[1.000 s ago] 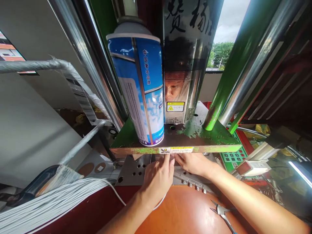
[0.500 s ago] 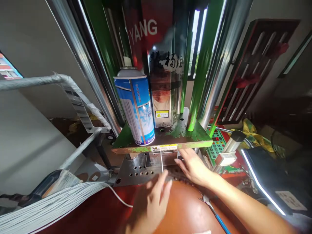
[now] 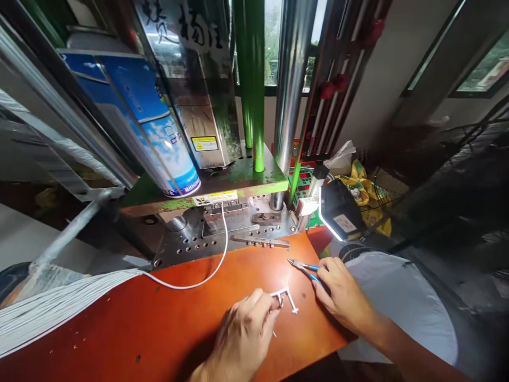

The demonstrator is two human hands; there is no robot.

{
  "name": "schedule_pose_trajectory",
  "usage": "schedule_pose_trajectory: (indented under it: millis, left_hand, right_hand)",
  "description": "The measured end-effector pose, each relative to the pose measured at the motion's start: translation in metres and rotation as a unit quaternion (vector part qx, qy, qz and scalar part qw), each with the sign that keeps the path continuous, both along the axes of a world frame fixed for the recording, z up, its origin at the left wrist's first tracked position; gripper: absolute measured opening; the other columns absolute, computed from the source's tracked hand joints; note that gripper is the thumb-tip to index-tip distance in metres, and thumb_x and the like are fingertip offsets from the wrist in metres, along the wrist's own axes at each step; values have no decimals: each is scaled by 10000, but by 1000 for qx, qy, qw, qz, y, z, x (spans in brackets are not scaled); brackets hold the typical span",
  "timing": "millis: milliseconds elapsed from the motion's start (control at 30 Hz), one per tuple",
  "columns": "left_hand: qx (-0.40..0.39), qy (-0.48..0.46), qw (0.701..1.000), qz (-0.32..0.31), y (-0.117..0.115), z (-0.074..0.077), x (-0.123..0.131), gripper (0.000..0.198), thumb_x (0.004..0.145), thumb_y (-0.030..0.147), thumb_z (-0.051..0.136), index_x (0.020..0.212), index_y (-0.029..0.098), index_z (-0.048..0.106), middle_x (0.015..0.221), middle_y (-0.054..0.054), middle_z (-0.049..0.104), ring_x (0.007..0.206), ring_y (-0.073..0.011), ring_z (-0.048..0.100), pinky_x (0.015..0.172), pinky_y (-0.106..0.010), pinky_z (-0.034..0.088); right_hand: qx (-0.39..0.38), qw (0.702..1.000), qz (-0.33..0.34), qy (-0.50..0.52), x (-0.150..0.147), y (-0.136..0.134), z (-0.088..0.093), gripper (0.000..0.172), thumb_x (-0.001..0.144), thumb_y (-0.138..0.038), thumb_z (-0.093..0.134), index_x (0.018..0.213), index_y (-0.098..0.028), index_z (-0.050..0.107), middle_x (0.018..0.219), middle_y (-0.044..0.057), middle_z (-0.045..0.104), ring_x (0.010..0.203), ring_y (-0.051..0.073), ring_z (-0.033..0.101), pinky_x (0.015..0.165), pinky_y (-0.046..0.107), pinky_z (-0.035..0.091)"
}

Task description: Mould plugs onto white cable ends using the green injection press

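Note:
My left hand is closed in a pinch on a small branched white plastic piece, which looks like a moulding sprue, just above the orange-brown tabletop. To its right, my right hand grips the blue handles of a pair of side cutters, whose metal jaws point left. A white cable runs from a thick bundle on the left in a loop up to the mould under the press plate.
A blue spray can stands on the green press plate. A metal bar lies at the table's far edge. Right of the press are a lit lamp and a control panel. A white bag-like container stands beside the table.
My right hand has come out from under the press plate and taken hold of the side cutters. My left hand now holds the white piece. The view has shifted right.

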State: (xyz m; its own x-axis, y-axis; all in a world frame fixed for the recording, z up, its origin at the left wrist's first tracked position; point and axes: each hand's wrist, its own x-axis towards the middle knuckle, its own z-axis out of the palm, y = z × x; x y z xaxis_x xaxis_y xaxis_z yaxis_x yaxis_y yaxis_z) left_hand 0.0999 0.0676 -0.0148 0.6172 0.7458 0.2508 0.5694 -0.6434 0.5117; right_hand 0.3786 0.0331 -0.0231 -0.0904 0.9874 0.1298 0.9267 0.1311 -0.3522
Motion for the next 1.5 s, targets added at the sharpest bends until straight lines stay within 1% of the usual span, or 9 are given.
schedule_pose_trajectory:
  millis: [167,333,600,733,1000,1100,1200,1400,1500]
  left_hand:
    - [83,37,996,14,-38,-23,29,84,972,176,621,934,236,665,801,-9,704,660,-214,711,591,-346,433]
    - [57,115,987,92,-36,-32,53,62,974,186,671,945,232,703,790,-1,738,666,-262,737,583,-381,426]
    - [32,22,998,57,-26,-45,36,236,1053,183,512,890,230,677,738,-1,712,627,-211,708,577,-355,409]
    - [-4,-16,998,65,-23,-46,29,276,1069,203,475,867,222,662,676,4,672,555,-173,651,558,-315,400]
    - [-76,-48,990,113,-6,-36,15,256,1023,197,495,845,208,678,653,-2,665,531,-156,611,531,-267,398]
    - [-133,-139,975,114,-6,-32,5,244,1020,281,557,837,198,696,637,1,632,514,-133,569,496,-232,409]
    - [-113,-200,969,86,-8,-22,1,258,1037,338,582,868,204,723,609,16,580,467,-109,492,456,-229,381]
    - [99,-202,970,91,29,8,-1,167,1051,250,591,957,196,719,633,22,634,478,-101,551,517,-218,460]
    - [192,-145,958,154,75,15,-13,292,1046,346,628,1259,161,700,845,-55,726,693,-167,689,700,-266,580]
  right_hand:
    - [-192,973,45,116,9,-35,43,301,1086,-278,391,837,-204,544,930,54,617,800,174,573,723,311,450]
    - [-167,979,117,29,2,-33,51,245,1015,-188,437,791,-189,536,860,52,608,747,159,542,664,296,368]
    - [-202,974,105,11,-9,-10,64,270,957,-216,559,693,-179,515,743,36,595,595,124,431,550,299,222]
    - [-207,972,102,40,-16,-8,58,286,969,-188,536,683,-180,531,716,25,608,601,127,467,552,295,240]
    - [-100,990,93,-21,-39,-19,10,289,1089,-306,446,1018,-194,703,940,84,674,793,224,628,713,344,474]
    - [-44,995,87,-23,-44,-15,13,199,1036,-372,595,1031,-209,711,1162,136,662,1077,329,621,940,489,507]
    - [-10,988,88,123,-57,-4,28,223,1035,-401,600,1141,-227,691,1335,142,626,1237,342,570,1068,530,466]
    - [-106,862,109,484,-90,61,46,397,999,-559,628,819,-207,649,722,18,638,666,181,595,645,310,517]
    - [8,889,93,447,-93,123,43,387,972,-544,647,791,-207,698,884,61,710,853,221,661,803,354,548]
